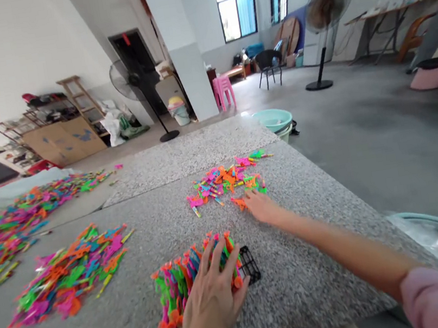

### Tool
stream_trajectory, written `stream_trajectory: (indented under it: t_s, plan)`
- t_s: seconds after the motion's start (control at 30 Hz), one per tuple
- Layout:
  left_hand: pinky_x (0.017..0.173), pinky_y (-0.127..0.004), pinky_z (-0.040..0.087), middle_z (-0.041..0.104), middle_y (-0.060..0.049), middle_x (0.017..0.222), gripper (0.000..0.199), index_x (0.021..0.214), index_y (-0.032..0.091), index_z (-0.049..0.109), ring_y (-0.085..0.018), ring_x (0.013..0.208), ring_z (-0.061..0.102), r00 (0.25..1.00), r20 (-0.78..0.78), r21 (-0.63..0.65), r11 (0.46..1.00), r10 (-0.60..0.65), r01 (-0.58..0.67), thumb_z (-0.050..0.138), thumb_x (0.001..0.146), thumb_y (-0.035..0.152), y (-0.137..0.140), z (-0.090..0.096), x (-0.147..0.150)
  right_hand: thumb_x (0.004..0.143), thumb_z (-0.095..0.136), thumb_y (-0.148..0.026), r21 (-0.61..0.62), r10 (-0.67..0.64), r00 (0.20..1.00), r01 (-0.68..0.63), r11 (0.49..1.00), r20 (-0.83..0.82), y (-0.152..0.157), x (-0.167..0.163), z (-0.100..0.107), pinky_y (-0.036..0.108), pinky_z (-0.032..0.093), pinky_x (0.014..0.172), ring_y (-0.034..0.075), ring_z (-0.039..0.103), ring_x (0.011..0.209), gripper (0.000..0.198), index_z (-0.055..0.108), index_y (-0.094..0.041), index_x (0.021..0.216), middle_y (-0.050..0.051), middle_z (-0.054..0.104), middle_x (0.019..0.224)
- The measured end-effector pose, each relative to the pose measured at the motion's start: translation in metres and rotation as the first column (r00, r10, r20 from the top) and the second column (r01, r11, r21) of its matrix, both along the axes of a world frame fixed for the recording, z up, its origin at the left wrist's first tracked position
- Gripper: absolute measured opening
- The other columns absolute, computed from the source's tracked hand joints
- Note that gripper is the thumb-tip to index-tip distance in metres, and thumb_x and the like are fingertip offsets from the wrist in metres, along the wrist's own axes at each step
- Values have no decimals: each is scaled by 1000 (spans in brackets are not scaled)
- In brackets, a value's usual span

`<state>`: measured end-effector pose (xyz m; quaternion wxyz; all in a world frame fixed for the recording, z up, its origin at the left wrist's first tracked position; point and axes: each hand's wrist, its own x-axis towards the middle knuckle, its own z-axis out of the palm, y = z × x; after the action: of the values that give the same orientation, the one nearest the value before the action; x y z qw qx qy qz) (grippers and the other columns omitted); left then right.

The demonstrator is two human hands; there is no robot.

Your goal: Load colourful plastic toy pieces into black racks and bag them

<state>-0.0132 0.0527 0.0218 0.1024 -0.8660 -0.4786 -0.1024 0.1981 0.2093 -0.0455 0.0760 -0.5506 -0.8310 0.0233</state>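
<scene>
Plastic pieces (178, 279) lined up at a black grid (251, 265) are lightly covered by the spread left hand (209, 291). Beside the loose pile (221, 179), an orange piece (238, 203) is touched by the half-curled right hand (262, 207), grip unclear; for picking, apparently in hand, a pinch is called for.

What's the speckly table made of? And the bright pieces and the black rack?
Table: stone-like, maybe granite, fairly dull, with grey speckles. Bright pieces: probably smooth plastic, from their strong, even colours. Black rack: maybe plastic, dark all over, but its thin bars could be metal; too blurry to tell its finish.
</scene>
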Motion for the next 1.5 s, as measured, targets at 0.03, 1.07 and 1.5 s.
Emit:
stream_trajectory:
  t_s: [0.03, 1.07, 1.5]
  plan:
    - [100, -47, 52, 42, -8, 149, 52, 141, 30, 49, -33, 139, 37, 1000, 8, -22, 1000, 7, -7, 59, 89, 33, -1, 2, 2, 91, 38, -6, -15, 14, 999, -14, 1000, 40, 3, 3, 2, 35, 44, 94, 29, 53, 115, 36, 67, -11, 111, 19, 60, 118]
    - [116, -50, 34, 27, -11, 160, 47, 136, 20, 50, -32, 147, 24, 999, 47, -172, 985, -3, 11, 57, 91, 32, -2, 18, 15, 76, 69, -25, -363, -244, 561, -109, 926, -791, -150, -30, -22, 21, 40, 54, 13, 58, 57, 14, 57, -19, 79, -2, 63, 65]
    - [111, -56, 38, 25, -10, 160, 45, 136, 28, 54, -39, 145, 26, 997, 55, -102, 994, -45, 51, 59, 92, 41, 2, 10, 8, 78, 64, -15, -234, 66, 833, -229, 945, -549, -128, -29, -9, 24, 46, 68, 19, 67, 80, 21, 66, -20, 98, 3, 72, 90]
